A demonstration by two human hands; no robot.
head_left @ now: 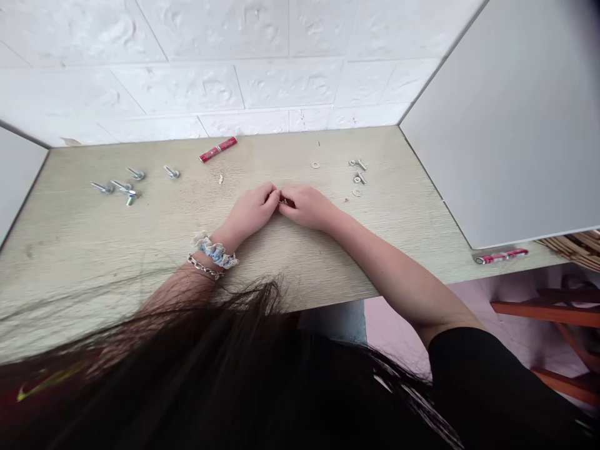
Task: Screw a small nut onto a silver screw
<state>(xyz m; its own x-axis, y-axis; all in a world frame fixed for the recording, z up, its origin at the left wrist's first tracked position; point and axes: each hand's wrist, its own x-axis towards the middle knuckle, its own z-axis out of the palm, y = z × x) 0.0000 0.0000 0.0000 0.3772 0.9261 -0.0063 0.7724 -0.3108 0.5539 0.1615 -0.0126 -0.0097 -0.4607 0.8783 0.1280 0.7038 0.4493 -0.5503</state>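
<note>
Over the middle of the table, my left hand (255,207) and my right hand (304,206) meet at the fingertips. Both are closed in a pinch around something small. A tiny metallic glint shows between the fingers, but they hide what it is. To the right lie two loose bolts (360,179), (361,165) with nuts or washers by them, and two flat washers (315,165), (357,193). Several bolts (122,186) fitted with washers or nuts are grouped on the left, with a single bolt (172,172) nearer my left hand.
A red tube-like piece (218,150) lies near the white brick-pattern wall (281,87). Another red piece (501,256) sits at the table's right front edge, below a grey panel (506,137). Long dark hair (187,375) hangs across the lower view.
</note>
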